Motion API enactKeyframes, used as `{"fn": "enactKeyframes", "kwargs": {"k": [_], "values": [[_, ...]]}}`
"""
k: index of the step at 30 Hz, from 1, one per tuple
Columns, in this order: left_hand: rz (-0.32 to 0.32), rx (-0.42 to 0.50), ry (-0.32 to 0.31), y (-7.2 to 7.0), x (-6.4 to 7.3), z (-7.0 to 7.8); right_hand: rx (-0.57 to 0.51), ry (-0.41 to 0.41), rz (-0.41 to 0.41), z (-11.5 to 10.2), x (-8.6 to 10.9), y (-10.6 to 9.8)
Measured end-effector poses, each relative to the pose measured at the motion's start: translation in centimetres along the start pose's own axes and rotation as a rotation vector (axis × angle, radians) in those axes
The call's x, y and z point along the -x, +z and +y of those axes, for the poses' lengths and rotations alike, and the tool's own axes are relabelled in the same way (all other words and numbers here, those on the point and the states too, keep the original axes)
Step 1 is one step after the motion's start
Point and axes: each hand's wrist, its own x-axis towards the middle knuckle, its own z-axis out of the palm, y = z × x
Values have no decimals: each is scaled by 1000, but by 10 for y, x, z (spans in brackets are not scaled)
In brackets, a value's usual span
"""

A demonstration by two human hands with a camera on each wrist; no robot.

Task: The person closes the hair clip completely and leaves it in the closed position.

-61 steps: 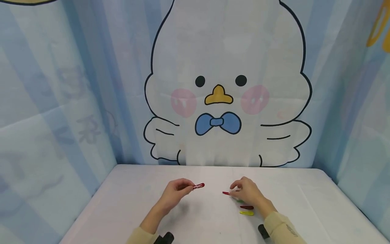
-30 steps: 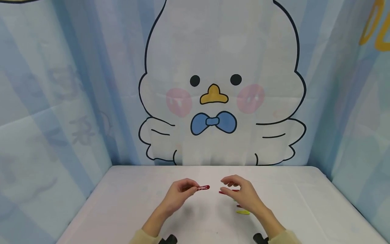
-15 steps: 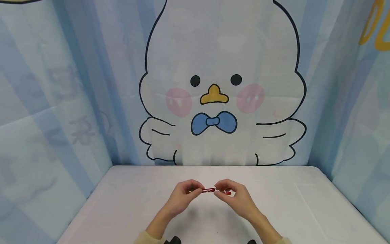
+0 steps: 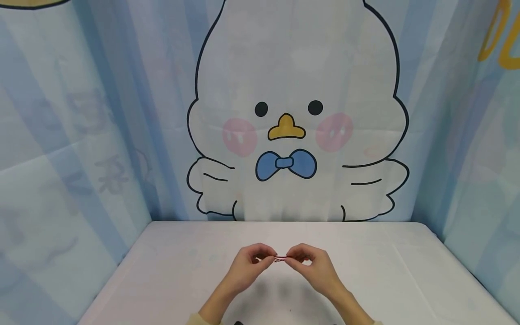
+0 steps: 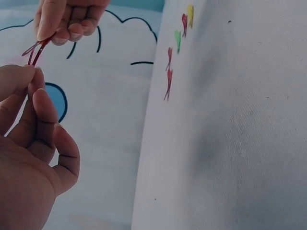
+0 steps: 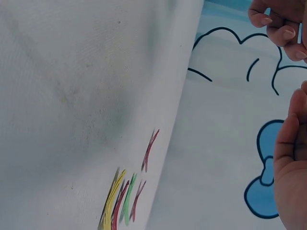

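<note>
A red snap hair clip (image 4: 280, 257) is held above the table between both hands, its prongs spread apart in the left wrist view. My left hand (image 4: 248, 270) pinches one end between thumb and forefinger. At the opposite end, my right hand (image 4: 316, 267) pinches with its thumb and forefinger. On the table lie more clips, seen in the left wrist view: a yellow clip (image 5: 190, 16), a dark red clip (image 5: 184, 24), a green clip (image 5: 178, 41) and two red ones. The head view has them hidden behind the right hand; the right wrist view misses the held clip.
A white-covered table (image 4: 183, 253) spreads beneath the hands. Behind it hangs a blue and white curtain (image 4: 170, 135) printed with a cartoon bird, and curtain panels flank both sides.
The hands have come together, the left moving right with its hair clip. The right hand left the clips on the table and took hold of the held clip's free end.
</note>
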Motion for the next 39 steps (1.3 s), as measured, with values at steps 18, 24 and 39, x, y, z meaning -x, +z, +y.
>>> {"fn": "enactKeyframes", "kwargs": {"k": [18, 24, 39], "values": [[61, 57, 5, 5, 3, 1, 18, -78, 85, 3, 3, 6], [109, -9, 6, 8, 1, -1, 33, -72, 122, 6, 2, 12], [151, -65, -40, 11, 0, -5, 160, -64, 146, 14, 0, 19]]}}
